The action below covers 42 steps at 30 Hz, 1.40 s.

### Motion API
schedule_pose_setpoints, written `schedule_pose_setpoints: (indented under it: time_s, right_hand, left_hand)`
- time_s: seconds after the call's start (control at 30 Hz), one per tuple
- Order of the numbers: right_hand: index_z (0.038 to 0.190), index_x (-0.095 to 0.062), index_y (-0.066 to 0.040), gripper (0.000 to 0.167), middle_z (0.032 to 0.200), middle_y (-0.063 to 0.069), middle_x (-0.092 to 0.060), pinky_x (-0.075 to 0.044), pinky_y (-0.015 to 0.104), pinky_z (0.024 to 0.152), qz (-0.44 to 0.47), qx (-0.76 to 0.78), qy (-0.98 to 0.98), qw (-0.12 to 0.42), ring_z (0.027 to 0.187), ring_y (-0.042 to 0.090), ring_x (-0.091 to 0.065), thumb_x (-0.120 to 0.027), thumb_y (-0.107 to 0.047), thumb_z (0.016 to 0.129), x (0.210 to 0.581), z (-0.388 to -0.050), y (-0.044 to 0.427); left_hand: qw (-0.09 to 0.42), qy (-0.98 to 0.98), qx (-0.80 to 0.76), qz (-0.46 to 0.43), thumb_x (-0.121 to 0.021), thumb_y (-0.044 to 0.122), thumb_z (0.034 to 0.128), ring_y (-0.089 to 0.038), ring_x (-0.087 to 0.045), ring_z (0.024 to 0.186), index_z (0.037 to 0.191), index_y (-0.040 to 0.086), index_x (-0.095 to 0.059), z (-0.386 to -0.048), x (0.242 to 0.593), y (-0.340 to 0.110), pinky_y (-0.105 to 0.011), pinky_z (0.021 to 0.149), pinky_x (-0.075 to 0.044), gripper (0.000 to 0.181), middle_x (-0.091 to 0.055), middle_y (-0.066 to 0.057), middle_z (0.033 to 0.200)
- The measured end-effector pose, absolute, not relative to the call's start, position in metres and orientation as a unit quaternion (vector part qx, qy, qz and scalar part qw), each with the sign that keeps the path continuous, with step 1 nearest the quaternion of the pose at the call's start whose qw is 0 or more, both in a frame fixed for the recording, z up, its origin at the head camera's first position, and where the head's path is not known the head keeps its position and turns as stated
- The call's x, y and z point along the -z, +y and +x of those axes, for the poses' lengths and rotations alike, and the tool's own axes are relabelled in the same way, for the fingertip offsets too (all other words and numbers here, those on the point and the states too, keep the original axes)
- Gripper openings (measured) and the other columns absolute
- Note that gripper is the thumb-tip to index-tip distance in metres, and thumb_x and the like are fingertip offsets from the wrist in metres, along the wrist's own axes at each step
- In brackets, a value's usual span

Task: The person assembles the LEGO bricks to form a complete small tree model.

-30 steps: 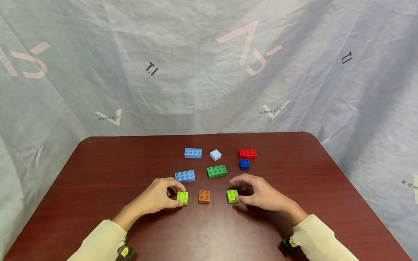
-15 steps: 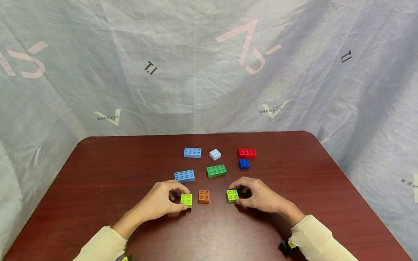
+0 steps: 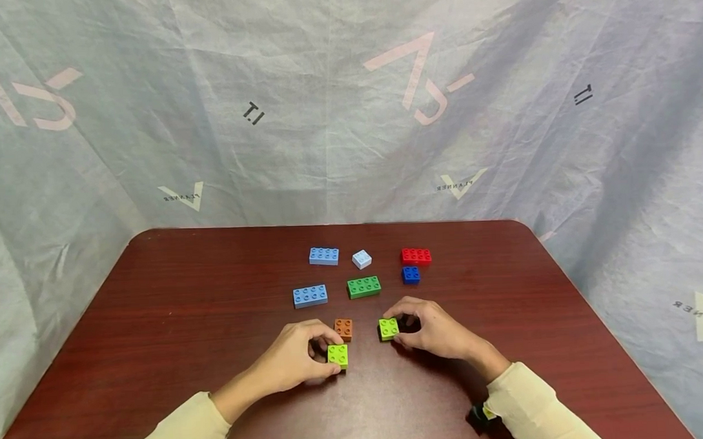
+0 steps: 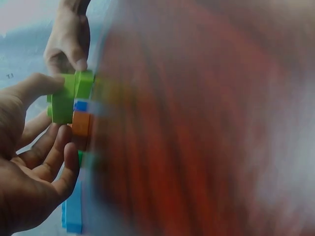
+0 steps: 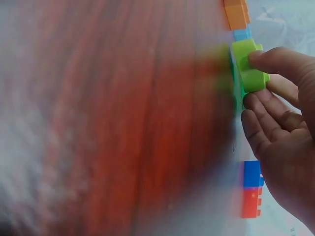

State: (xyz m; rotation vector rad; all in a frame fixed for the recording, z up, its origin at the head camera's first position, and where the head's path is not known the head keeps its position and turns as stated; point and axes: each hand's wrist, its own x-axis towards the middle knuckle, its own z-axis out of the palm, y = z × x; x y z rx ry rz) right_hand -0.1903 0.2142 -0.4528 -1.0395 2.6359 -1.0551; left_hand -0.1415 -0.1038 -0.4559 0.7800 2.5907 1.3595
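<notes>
In the head view my left hand (image 3: 294, 356) pinches a lime green 2x2 brick (image 3: 337, 356) between thumb and fingers, just in front of an orange-brown brick (image 3: 344, 329). My right hand (image 3: 438, 329) pinches another lime green brick (image 3: 388, 328) to the right of the orange-brown one. The left wrist view shows the left hand's brick (image 4: 63, 102) gripped under the thumb, its studs facing left. In the right wrist view the other lime brick (image 5: 250, 66) is held by thumb and fingers, slightly tilted.
Behind the hands lie a green brick (image 3: 363, 287), two light blue bricks (image 3: 310, 296) (image 3: 324, 256), a pale blue brick (image 3: 362, 259), a dark blue brick (image 3: 411, 275) and a red brick (image 3: 416, 256). A grey cloth (image 3: 325, 117) hangs behind the brown table (image 3: 213, 263).
My left hand has carried its lime brick to the right and nearer the table's front, from left of the orange-brown brick to in front of it. My right hand's brick has shifted slightly left.
</notes>
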Motion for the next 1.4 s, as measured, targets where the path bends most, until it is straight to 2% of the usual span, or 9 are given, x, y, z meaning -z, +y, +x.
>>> schedule_pose_setpoints:
  time_s: [0.13, 0.4, 0.7, 1.07, 1.4]
  right_hand:
    - [0.122, -0.071, -0.022, 0.037, 0.117, -0.006, -0.069, -0.057, 0.027, 0.077, -0.329, 0.368, 0.867, 0.068, 0.091, 0.015, -0.064, -0.079, -0.010, 0.088, 0.449, -0.185, 0.211]
    - [0.122, -0.070, -0.025, 0.036, 0.121, -0.010, -0.069, -0.056, 0.033, 0.094, -0.337, 0.392, 0.854, 0.063, 0.110, 0.008, -0.064, -0.080, -0.014, 0.089, 0.437, -0.169, 0.199]
    - [0.120, -0.072, -0.022, 0.036, 0.118, -0.007, -0.071, -0.058, 0.031, 0.090, -0.364, 0.423, 0.829, 0.038, 0.106, 0.008, -0.066, -0.081, -0.009, 0.088, 0.437, -0.150, 0.182]
    - [0.121, -0.071, -0.021, 0.034, 0.116, -0.006, -0.071, -0.058, 0.029, 0.085, -0.360, 0.435, 0.824, 0.042, 0.099, 0.008, -0.067, -0.081, -0.013, 0.089, 0.446, -0.139, 0.165]
    - [0.124, -0.071, -0.021, 0.038, 0.116, -0.008, -0.070, -0.057, 0.028, 0.088, -0.359, 0.423, 0.832, 0.030, 0.100, 0.015, -0.067, -0.082, -0.015, 0.088, 0.454, -0.135, 0.152]
  left_hand:
    - [0.050, 0.861, -0.441, 0.251, -0.091, 0.022, 0.0756, -0.009, -0.062, 0.084, 0.100, 0.024, -0.075, -0.138, 0.460, -0.097, -0.022, 0.071, -0.054, 0.029, -0.067, 0.010, 0.090]
    - [0.046, 0.876, -0.421, 0.231, -0.093, 0.027, 0.0741, -0.007, -0.059, 0.083, 0.098, 0.026, -0.074, -0.132, 0.466, -0.089, -0.021, 0.072, -0.049, 0.031, -0.063, 0.014, 0.089]
    - [0.048, 0.877, -0.419, 0.228, -0.093, 0.027, 0.0745, -0.007, -0.059, 0.085, 0.101, 0.024, -0.075, -0.129, 0.468, -0.089, -0.022, 0.075, -0.050, 0.032, -0.065, 0.013, 0.094]
    - [0.042, 0.874, -0.428, 0.225, -0.093, 0.023, 0.0741, -0.003, -0.058, 0.080, 0.103, 0.021, -0.074, -0.129, 0.473, -0.098, -0.019, 0.069, -0.050, 0.035, -0.065, 0.008, 0.091]
    - [0.054, 0.871, -0.435, 0.222, -0.092, 0.021, 0.0752, -0.003, -0.059, 0.082, 0.105, 0.020, -0.073, -0.127, 0.473, -0.100, -0.020, 0.072, -0.052, 0.035, -0.066, 0.008, 0.093]
